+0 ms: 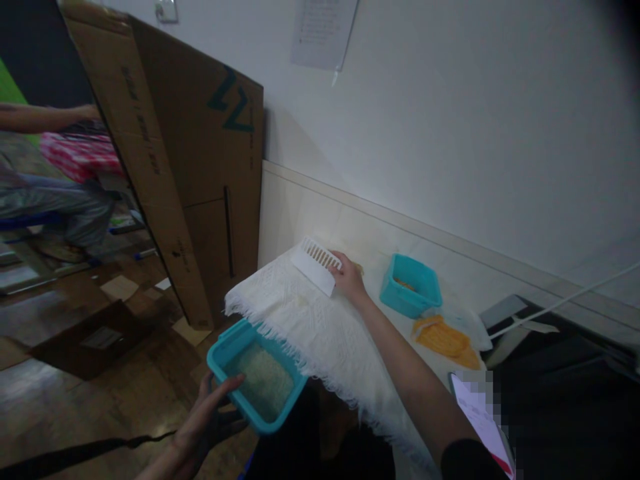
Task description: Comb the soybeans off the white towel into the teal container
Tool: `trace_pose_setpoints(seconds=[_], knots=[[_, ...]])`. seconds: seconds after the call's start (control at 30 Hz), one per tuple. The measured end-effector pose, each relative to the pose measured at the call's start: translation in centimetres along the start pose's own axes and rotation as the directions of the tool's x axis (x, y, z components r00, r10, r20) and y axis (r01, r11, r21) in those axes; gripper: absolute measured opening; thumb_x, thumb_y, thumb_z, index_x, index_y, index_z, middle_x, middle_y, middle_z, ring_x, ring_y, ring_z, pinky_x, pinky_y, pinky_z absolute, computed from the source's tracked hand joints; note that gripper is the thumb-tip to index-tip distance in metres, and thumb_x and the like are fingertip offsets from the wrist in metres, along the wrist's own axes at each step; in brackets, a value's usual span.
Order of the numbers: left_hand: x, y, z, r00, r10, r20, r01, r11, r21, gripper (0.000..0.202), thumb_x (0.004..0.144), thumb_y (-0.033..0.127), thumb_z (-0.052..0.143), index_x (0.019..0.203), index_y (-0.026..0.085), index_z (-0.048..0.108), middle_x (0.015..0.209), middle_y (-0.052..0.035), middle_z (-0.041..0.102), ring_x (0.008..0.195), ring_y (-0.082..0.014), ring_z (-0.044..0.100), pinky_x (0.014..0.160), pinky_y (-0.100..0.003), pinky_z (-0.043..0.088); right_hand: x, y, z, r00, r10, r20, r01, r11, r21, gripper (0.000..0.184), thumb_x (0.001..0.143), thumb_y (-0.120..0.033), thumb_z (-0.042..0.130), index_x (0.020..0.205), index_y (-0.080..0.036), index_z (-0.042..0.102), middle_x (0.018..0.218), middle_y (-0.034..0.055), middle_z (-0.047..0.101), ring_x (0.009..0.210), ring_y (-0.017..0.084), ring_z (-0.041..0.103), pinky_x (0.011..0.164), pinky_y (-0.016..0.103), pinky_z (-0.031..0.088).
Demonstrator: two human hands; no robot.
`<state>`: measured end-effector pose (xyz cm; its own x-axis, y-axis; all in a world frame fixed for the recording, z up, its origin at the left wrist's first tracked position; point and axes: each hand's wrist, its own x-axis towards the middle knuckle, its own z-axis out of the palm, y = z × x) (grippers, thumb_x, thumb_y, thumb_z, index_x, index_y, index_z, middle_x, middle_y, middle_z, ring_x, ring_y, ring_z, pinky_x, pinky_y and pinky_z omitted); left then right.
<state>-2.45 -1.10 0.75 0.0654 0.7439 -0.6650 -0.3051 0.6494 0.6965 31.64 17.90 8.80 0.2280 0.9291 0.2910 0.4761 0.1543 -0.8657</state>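
Note:
My left hand [213, 417] grips the near left rim of a turquoise plastic tub [295, 393], thumb over the edge. The tub is held just beyond the front edge of the cloth-covered table, with pale, rice-like grains [267, 377] inside. On the white fringed cloth [325, 333], my right hand [349, 275] is closed on the right end of a white plastic piece [311, 265] with a row of slots along its far side. What this piece is, I cannot tell. The right fingertips are partly hidden behind it.
A second turquoise tub [413, 287] with brownish contents stands near the wall. Beside it are an orange-yellow bundle [445, 340] and a lit screen [480, 420]. A tall cardboard box [200, 133] rises at the left. Flattened cardboard [90, 340] lies on the floor; another person's arm [45, 119] shows beyond.

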Motion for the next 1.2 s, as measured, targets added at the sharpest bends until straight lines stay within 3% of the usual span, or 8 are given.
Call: trace_pose_setpoints(seconds=[0.1, 0.2, 0.33, 0.6, 0.87, 1.0, 1.1, 1.2], knots=[[0.2, -0.1, -0.2, 1.000, -0.006, 0.012, 0.006, 1.000, -0.007, 0.103, 0.078, 0.053, 0.092, 0.158, 0.037, 0.029, 0.117, -0.0089, 0.068, 0.079, -0.0277, 0.079, 0.083, -0.047, 0.065, -0.2, -0.3, 1.5, 0.980, -0.167, 0.109, 0.196, 0.908, -0.370, 0.049, 0.095, -0.018, 0.063, 0.143, -0.024, 0.071, 0.127, 0.0101, 0.082, 0.112, 0.032, 0.076, 0.103, 0.045, 0.057], [0.4, -0.2, -0.2, 0.999, -0.027, -0.024, 0.027, 0.999, -0.017, 0.101, 0.078, 0.051, 0.091, 0.158, 0.039, 0.029, 0.117, -0.0091, 0.067, 0.079, -0.0291, 0.080, 0.079, -0.046, 0.065, -0.8, 0.1, 2.6, 0.969, -0.176, 0.175, 0.244, 0.803, -0.543, 0.045, 0.102, -0.019, 0.058, 0.146, -0.023, 0.070, 0.113, 0.0138, 0.085, 0.102, 0.034, 0.079, 0.098, 0.045, 0.059], [0.8, -0.3, -0.2, 0.998, -0.042, -0.055, 0.041, 0.999, -0.028, 0.100, 0.077, 0.050, 0.092, 0.156, 0.039, 0.032, 0.121, -0.0113, 0.068, 0.079, -0.0301, 0.081, 0.079, -0.047, 0.065, -1.6, 0.9, 2.7, 0.960, -0.188, 0.208, 0.274, 0.784, -0.557, 0.039, 0.104, -0.019, 0.057, 0.139, -0.024, 0.075, 0.104, 0.0110, 0.086, 0.097, 0.031, 0.081, 0.094, 0.041, 0.061], [0.7, 0.0, -0.3, 0.996, -0.053, -0.073, 0.051, 0.998, -0.021, 0.100, 0.079, 0.048, 0.091, 0.158, 0.042, 0.029, 0.129, -0.0138, 0.069, 0.080, -0.0296, 0.082, 0.079, -0.047, 0.066, -3.2, 1.7, 1.5, 0.933, -0.237, 0.270, 0.350, 0.771, -0.532, 0.032, 0.104, -0.015, 0.059, 0.127, -0.026, 0.079, 0.111, 0.0078, 0.087, 0.098, 0.027, 0.083, 0.090, 0.034, 0.061], [0.6, 0.0, -0.3, 0.995, -0.046, -0.092, 0.044, 0.999, -0.029, 0.093, 0.081, 0.046, 0.089, 0.155, 0.040, 0.033, 0.133, -0.0158, 0.067, 0.077, -0.0312, 0.082, 0.076, -0.047, 0.065, -6.0, 2.2, -0.8, 0.889, -0.314, 0.333, 0.441, 0.779, -0.445, 0.029, 0.103, -0.013, 0.062, 0.120, -0.026, 0.081, 0.102, 0.0046, 0.087, 0.092, 0.025, 0.083, 0.083, 0.030, 0.060], [0.6, 0.0, -0.3, 0.994, -0.059, -0.089, 0.056, 0.998, -0.032, 0.095, 0.081, 0.046, 0.089, 0.156, 0.041, 0.031, 0.136, -0.0166, 0.066, 0.078, -0.0313, 0.082, 0.079, -0.048, 0.066, -5.3, 2.5, -1.3, 0.913, -0.331, 0.239, 0.406, 0.796, -0.448, 0.030, 0.102, -0.013, 0.061, 0.121, -0.025, 0.081, 0.110, 0.0064, 0.087, 0.094, 0.026, 0.084, 0.085, 0.033, 0.061], [0.5, 0.1, -0.3, 0.995, -0.055, -0.089, 0.051, 0.998, -0.038, 0.095, 0.080, 0.047, 0.090, 0.155, 0.041, 0.032, 0.135, -0.0161, 0.066, 0.078, -0.0302, 0.081, 0.080, -0.049, 0.065, -3.7, 2.2, -0.3, 0.940, -0.313, 0.137, 0.339, 0.799, -0.497, 0.032, 0.102, -0.013, 0.060, 0.123, -0.025, 0.081, 0.116, 0.0074, 0.087, 0.100, 0.027, 0.083, 0.090, 0.036, 0.063], [0.5, 0.0, -0.4, 0.995, -0.055, -0.083, 0.052, 0.998, -0.034, 0.095, 0.080, 0.047, 0.089, 0.156, 0.041, 0.033, 0.129, -0.0145, 0.068, 0.076, -0.0280, 0.080, 0.081, -0.048, 0.064, -3.1, 1.8, 1.2, 0.937, -0.313, 0.156, 0.348, 0.785, -0.512, 0.032, 0.103, -0.014, 0.059, 0.124, -0.025, 0.080, 0.119, 0.0080, 0.086, 0.103, 0.027, 0.083, 0.092, 0.035, 0.063]])
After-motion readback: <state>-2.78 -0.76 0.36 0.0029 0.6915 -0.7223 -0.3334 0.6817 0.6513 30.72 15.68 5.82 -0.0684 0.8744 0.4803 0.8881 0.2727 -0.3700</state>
